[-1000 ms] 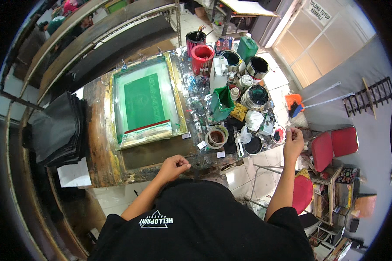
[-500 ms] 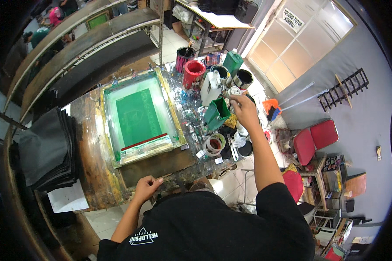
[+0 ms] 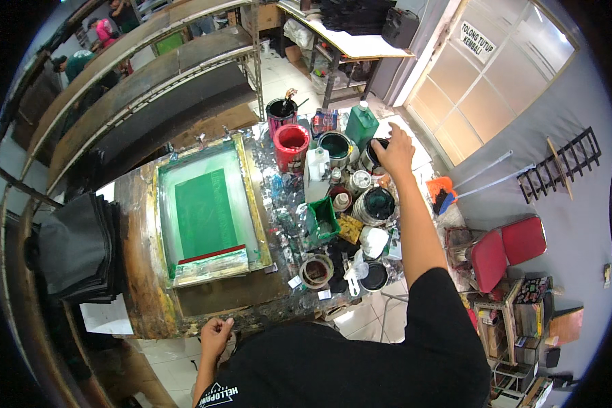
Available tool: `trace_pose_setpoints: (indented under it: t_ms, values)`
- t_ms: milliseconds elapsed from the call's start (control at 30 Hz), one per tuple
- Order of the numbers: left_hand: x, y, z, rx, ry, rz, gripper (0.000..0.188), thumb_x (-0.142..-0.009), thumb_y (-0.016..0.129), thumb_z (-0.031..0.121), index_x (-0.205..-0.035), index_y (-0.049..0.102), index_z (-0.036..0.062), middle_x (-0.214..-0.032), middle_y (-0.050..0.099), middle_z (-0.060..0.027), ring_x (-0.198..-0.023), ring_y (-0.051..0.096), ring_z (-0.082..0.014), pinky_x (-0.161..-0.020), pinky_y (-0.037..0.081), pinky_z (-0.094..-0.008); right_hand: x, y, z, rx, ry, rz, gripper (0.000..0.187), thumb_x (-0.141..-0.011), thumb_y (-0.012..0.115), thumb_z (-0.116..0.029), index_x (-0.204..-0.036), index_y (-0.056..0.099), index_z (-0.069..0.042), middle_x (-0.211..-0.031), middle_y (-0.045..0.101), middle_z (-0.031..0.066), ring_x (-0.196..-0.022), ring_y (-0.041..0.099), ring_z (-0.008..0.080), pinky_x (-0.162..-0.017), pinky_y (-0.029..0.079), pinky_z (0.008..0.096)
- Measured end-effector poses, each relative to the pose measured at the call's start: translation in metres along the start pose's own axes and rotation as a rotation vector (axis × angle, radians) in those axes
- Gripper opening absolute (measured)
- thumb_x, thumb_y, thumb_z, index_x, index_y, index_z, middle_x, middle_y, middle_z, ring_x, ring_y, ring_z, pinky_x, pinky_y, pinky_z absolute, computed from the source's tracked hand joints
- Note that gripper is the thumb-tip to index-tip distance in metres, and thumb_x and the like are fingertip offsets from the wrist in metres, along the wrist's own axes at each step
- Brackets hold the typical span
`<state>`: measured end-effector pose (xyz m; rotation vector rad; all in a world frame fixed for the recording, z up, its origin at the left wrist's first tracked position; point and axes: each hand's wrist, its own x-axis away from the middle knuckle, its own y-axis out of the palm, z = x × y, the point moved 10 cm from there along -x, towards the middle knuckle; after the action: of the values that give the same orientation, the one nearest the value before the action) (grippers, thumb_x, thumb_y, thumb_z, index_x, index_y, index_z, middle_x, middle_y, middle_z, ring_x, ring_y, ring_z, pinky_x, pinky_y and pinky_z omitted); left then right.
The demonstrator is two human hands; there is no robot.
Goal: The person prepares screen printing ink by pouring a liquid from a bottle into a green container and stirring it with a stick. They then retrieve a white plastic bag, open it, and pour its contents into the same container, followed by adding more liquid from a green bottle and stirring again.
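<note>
My right hand [image 3: 396, 152] reaches over a dark-topped can [image 3: 368, 160] at the back right of the table, thumb and fingers apart, its thumb by the rim. Whether it touches the can I cannot tell. My left hand [image 3: 215, 334] hangs by the table's front edge, fingers loosely curled, nothing visible in them. Beyond it lies a screen-printing frame [image 3: 257, 204] with a green mesh, and a squeegee [image 3: 211, 265] with a red blade rests across its near end. Close to my right hand are a green jug [image 3: 362, 124], an open can of dark ink [image 3: 334, 145] and a small white-lidded jar [image 3: 360, 180].
A red ink bucket [image 3: 292, 158], a cut-open green container [image 3: 323, 219] and a brown-stained tub [image 3: 317, 270] crowd the table's right side. Black sheets [image 3: 75, 248] are stacked at left. A metal rack [image 3: 183, 58] stands behind; red chairs [image 3: 489, 262] are at right. Other people are far left.
My right hand has moved from the small white-lidded jar farther back to the dark-topped can, and its fingers have spread. My left hand has drawn down and curled. The view has shifted.
</note>
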<state>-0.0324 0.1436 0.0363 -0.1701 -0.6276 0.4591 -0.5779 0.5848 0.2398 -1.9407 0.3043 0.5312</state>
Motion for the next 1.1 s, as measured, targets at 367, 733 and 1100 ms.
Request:
trace_pose_setpoints:
  t_ms: [367,733,1100]
  values:
    - [0.035,0.018,0.055,0.032,0.040,0.148,0.028,-0.094,0.078,0.024,-0.082,0.060,0.0047,-0.069,0.055,0.0041,-0.064,0.047,-0.0048,-0.058,0.038,-0.0225,-0.080,0.135,0.048,0.200,0.299,-0.496,0.075,-0.071,0.080,-0.058,-0.124,0.065,-0.007,-0.122,0.072,0.0155,-0.115,0.068,0.0323,-0.105,0.030,0.0635]
    - [0.040,-0.006,0.131,-0.074,0.215,0.233,0.030,-0.091,0.079,0.024,-0.078,0.061,0.0035,-0.068,0.057,0.0010,-0.063,0.052,-0.0080,-0.057,0.041,-0.0262,-0.111,0.003,0.030,-0.242,0.232,0.109,0.073,-0.071,0.082,-0.058,-0.119,0.066,-0.005,-0.110,0.073,0.0189,-0.105,0.069,0.0371,-0.089,0.052,0.0470]
    - [0.056,0.103,0.391,-0.194,1.152,-0.263,0.020,-0.087,0.079,0.015,-0.100,0.072,0.0010,-0.093,0.068,-0.0107,-0.077,0.064,-0.0238,-0.070,0.052,-0.0345,0.099,-0.197,-0.051,-0.463,-0.008,0.350,0.055,-0.109,0.049,-0.028,-0.153,0.034,0.001,-0.136,0.051,0.0147,-0.121,0.049,0.0210,-0.105,0.038,0.0354]
